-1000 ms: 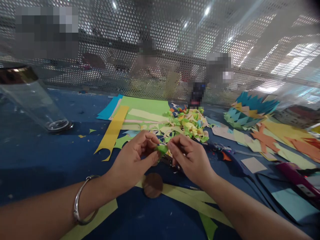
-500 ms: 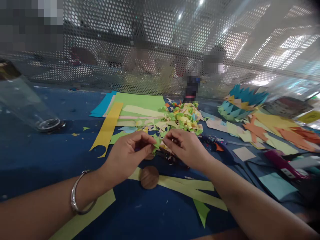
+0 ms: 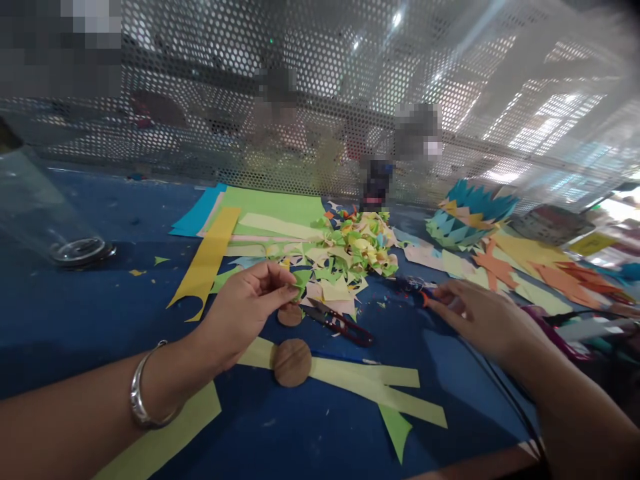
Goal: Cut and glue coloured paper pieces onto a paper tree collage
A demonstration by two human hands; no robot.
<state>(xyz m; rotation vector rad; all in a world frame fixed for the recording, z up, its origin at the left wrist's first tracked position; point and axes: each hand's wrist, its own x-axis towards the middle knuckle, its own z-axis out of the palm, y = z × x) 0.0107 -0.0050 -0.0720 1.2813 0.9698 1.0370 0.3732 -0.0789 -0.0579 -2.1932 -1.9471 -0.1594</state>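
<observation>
My left hand (image 3: 260, 293) pinches a small green paper piece (image 3: 301, 280) between thumb and fingertips. Just below it lie a round brown disc (image 3: 290, 315) and a larger brown disc (image 3: 293, 363), the larger one on pale yellow paper strips (image 3: 360, 375). My right hand (image 3: 473, 317) has its fingers curled over a dark blue glue gun (image 3: 415, 285) with an orange trigger; the gun lies on the table and the hand hides much of it. Dark red thread snips (image 3: 345, 327) lie between the hands.
Behind the hands is a heap of paper scraps (image 3: 365, 243) beside green sheets (image 3: 280, 203). A glass jar (image 3: 47, 207) stands left. To the right are a blue-and-green paper crown (image 3: 470, 212), orange offcuts (image 3: 493, 263) and a black cord (image 3: 505, 387). Perforated metal (image 3: 225, 133) borders the table.
My right hand has left the green paper piece and moved right to the glue gun, uncovering the thread snips. My left hand keeps the green piece. The view has shifted slightly.
</observation>
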